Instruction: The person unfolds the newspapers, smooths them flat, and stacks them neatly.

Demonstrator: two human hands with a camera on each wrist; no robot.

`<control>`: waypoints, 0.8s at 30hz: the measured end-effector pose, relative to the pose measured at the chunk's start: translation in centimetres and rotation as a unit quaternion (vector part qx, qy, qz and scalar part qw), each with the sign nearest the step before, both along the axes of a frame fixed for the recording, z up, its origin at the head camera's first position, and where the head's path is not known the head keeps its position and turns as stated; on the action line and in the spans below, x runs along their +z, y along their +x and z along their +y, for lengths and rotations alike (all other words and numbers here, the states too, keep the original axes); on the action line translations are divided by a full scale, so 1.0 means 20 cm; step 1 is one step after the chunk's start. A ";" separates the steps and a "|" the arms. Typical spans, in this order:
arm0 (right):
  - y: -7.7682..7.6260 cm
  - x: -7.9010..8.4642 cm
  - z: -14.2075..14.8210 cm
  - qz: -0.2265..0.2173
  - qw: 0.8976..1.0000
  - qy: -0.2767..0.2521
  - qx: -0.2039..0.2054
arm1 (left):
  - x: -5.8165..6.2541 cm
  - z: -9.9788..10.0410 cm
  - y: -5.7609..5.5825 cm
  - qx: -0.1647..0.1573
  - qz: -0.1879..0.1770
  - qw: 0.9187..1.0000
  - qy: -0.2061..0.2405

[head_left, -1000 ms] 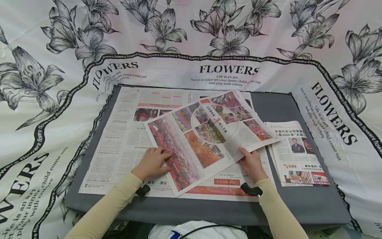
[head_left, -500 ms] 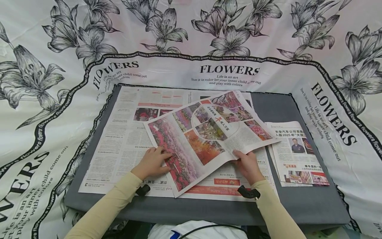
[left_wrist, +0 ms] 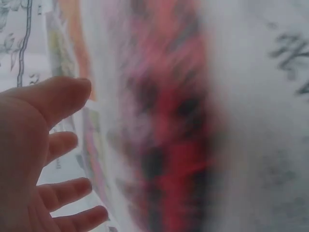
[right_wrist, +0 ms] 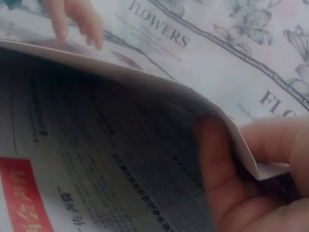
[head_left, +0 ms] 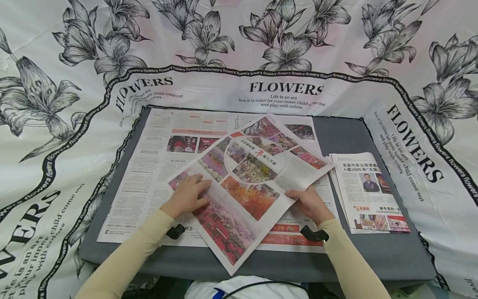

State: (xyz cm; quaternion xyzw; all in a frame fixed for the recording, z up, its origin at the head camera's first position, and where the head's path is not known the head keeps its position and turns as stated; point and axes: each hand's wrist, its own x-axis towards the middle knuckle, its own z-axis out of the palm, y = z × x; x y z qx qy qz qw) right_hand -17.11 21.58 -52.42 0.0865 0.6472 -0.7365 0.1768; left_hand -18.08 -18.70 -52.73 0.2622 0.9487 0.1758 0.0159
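Note:
A newspaper sheet with colour flower photos (head_left: 257, 199) lies slanted over a larger spread newspaper (head_left: 138, 187). My right hand (head_left: 310, 203) pinches its near right edge between thumb and fingers; in the right wrist view that edge is lifted and bowed, and the right hand (right_wrist: 251, 179) has fingers beneath the paper. Over the sheet's left part is my left hand (head_left: 186, 195), fingers spread and fairly straight. In the left wrist view the left hand (left_wrist: 63, 145) shows its thumb and fingers apart, with nothing gripped; whether it touches the paper is unclear.
A folded newspaper stack (head_left: 369, 195) lies at the right of the grey tabletop (head_left: 388, 257). Around the table spreads a white cloth (head_left: 209, 87) printed with flowers and lettering. A black cable (head_left: 261, 284) runs across the person's lap.
The flower-photo sheet has turned and slid left and toward the person, its near corner now past the table's front area. My left hand has shifted slightly up and now lies over the sheet.

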 end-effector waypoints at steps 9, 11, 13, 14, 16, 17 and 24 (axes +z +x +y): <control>-0.16 -0.01 -0.01 0.002 0.996 0.008 0.088 | 0.05 0.15 -0.14 -0.042 -0.082 0.995 -0.024; -0.20 -0.01 -0.02 0.003 0.994 0.008 0.106 | 0.05 0.19 -0.16 -0.044 -0.110 0.993 -0.030; -0.24 0.00 -0.03 0.000 0.993 0.005 0.120 | 0.04 0.21 -0.18 -0.048 -0.122 0.991 -0.039; -0.25 0.01 -0.03 -0.002 0.992 0.002 0.124 | 0.04 0.22 -0.18 -0.049 -0.124 0.990 -0.041; -0.29 0.02 -0.02 -0.006 0.991 0.003 0.133 | 0.03 0.24 -0.19 -0.051 -0.124 0.990 -0.043; -0.31 0.03 -0.02 -0.008 0.990 0.003 0.140 | 0.03 0.24 -0.20 -0.052 -0.121 0.990 -0.047; -0.42 0.05 -0.01 -0.015 0.980 0.068 0.185 | 0.03 0.29 -0.24 -0.052 -0.126 0.990 -0.044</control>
